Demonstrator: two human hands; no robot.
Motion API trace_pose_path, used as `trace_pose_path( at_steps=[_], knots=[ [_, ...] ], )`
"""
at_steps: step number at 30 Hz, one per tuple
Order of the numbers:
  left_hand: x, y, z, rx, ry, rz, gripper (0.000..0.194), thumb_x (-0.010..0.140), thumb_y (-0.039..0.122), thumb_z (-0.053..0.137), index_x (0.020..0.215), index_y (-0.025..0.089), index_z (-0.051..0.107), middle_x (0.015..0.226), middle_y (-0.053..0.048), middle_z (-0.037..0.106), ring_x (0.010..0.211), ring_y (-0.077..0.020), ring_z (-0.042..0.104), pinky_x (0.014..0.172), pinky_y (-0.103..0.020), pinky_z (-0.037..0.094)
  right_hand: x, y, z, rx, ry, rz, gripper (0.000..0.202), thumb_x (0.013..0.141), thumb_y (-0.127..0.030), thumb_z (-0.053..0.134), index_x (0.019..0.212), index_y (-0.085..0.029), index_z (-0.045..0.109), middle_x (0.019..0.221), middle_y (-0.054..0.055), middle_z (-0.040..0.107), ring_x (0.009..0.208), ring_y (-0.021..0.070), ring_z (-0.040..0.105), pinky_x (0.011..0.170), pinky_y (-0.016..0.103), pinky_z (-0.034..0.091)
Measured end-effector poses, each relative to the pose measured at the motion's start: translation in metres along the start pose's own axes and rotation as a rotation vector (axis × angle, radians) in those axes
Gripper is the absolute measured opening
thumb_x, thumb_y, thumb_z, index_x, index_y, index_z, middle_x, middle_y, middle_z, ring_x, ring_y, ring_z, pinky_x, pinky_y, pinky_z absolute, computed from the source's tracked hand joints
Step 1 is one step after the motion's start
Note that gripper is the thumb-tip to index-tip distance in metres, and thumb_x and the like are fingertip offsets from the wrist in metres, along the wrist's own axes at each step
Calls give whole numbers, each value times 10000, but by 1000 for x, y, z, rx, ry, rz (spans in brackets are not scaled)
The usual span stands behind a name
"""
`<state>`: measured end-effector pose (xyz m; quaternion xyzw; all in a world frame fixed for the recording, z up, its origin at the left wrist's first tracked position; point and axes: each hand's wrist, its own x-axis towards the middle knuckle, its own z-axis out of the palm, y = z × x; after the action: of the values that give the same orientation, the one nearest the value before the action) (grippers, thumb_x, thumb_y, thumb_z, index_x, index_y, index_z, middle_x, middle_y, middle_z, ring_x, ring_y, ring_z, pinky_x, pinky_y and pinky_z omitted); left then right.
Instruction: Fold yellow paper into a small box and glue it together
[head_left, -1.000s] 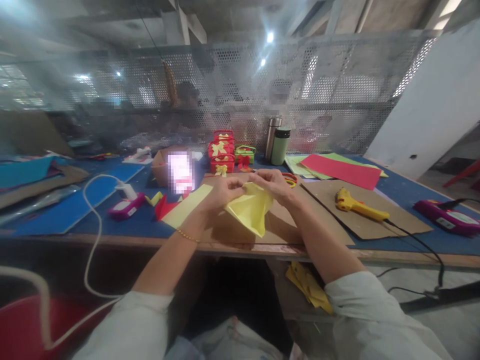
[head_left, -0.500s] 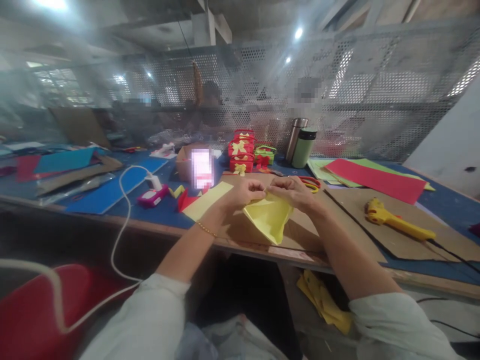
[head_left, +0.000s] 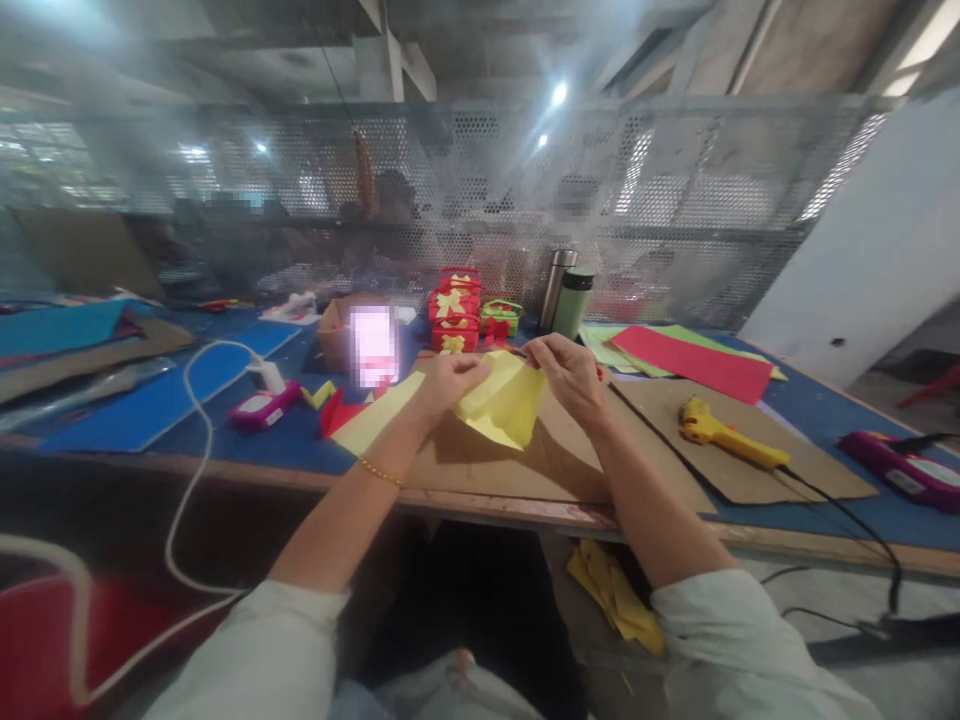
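Note:
A folded piece of yellow paper is held up over the cardboard sheet at the table's front. My left hand pinches its left edge, thumb on top. At the upper right corner, the fingers of my right hand are closed on the same paper. Beside my left wrist lies a flat pale yellow sheet, with a red folded paper piece at its edge. Behind my hands stand small red paper boxes with yellow bows and a green one.
On the right, a yellow glue gun rests on cardboard, its cord trailing off the edge. Red paper lies behind it. A green bottle and steel flask stand at the back. A lit phone leans on a box.
The yellow paper has been turned and raised, so a broader face shows. My hands have moved apart, the right one to its upper corner. The view has swung to the right.

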<state>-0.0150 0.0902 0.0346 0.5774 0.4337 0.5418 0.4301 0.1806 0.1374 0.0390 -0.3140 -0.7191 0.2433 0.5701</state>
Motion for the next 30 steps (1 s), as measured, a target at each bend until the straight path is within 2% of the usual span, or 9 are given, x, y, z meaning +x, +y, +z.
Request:
trace_pose_path(
  at_steps=[1,3,5,7,12,15,18,26,30],
  knots=[
    [3,-2,-2,20,73,32,366,681,485,818,710,145,683,656,-8,651,588,-122,564,560,-248,433,1,1,-1,-17,77,-20,411,871,-570,575,740,-188,653,680,18,615,641,143,536,603,269,417],
    [8,-5,-4,65,187,94,365,677,490,801,674,151,667,631,7,627,588,-122,540,554,-245,414,2,2,-2,-27,145,-35,389,882,-542,575,764,-187,678,698,29,649,645,150,562,614,275,440],
    [11,-7,-6,95,254,144,355,688,484,785,651,157,651,627,16,612,603,-122,527,552,-240,398,2,4,-1,-18,111,-23,415,877,-558,580,724,-185,680,659,28,645,615,149,559,597,277,437],
    [11,-7,-5,108,278,175,327,702,460,779,664,161,654,651,17,623,632,-126,540,569,-238,404,0,7,2,-13,24,4,470,863,-605,584,682,-183,683,609,21,627,573,141,532,569,275,417],
    [6,-4,2,154,203,251,257,734,403,763,758,158,689,710,-4,677,656,-132,586,628,-248,463,-1,8,11,54,-159,118,556,770,-726,640,713,-176,697,615,27,651,509,112,458,494,264,364],
    [5,-3,4,163,137,255,251,724,395,765,737,160,679,706,-3,677,644,-125,584,644,-254,481,-1,7,13,191,-174,183,560,665,-732,740,780,-188,671,662,19,660,514,103,466,492,260,395],
    [5,-2,3,161,115,228,255,723,398,762,721,159,674,699,-6,675,640,-129,587,633,-258,481,0,6,14,278,-165,202,573,592,-723,796,745,-198,625,638,-7,617,528,97,473,510,258,424],
    [3,-2,5,142,92,156,251,696,394,788,715,149,736,695,-18,700,644,-139,600,637,-270,496,-3,10,16,261,-177,125,478,678,-640,765,738,-181,644,661,-10,579,598,106,471,571,268,407],
    [3,-3,4,128,118,148,244,739,385,763,794,147,775,737,-28,732,665,-149,623,681,-294,523,-3,9,16,270,-161,121,460,687,-622,768,731,-179,651,654,-13,571,594,103,458,568,264,393]
  ],
)
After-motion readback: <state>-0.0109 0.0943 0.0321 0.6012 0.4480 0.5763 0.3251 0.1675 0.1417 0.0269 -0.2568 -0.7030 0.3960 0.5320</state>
